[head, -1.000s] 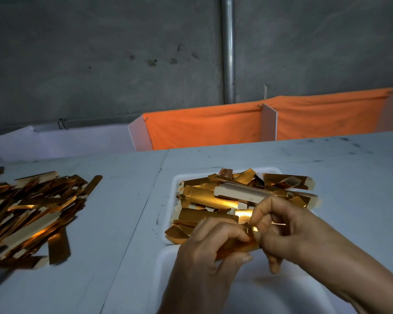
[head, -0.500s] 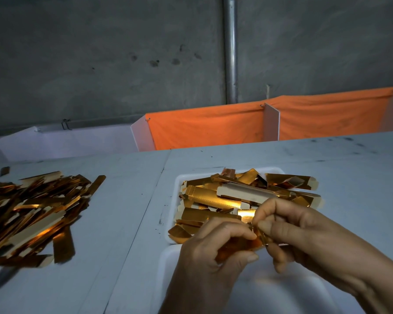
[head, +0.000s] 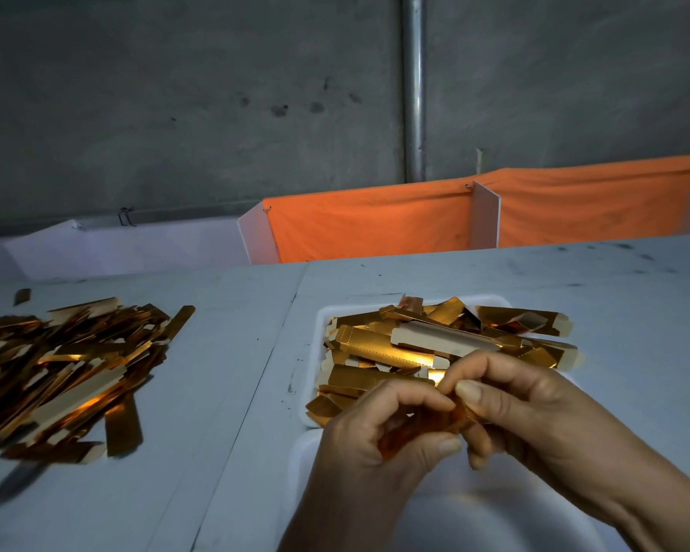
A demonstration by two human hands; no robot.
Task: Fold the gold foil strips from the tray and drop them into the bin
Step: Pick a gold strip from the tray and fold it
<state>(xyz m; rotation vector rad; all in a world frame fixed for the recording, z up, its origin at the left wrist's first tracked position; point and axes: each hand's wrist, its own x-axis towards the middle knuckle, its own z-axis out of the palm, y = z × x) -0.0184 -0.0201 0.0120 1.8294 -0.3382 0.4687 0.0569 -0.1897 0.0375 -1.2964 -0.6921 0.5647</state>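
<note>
Both hands, left hand (head: 369,436) and right hand (head: 534,408), have closed tighter, pinching 1 gold strip (head: 419,428) (mostly hidden).

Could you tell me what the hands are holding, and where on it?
Both hands pinch one gold foil strip: left hand its left part, right hand its right end.
</note>
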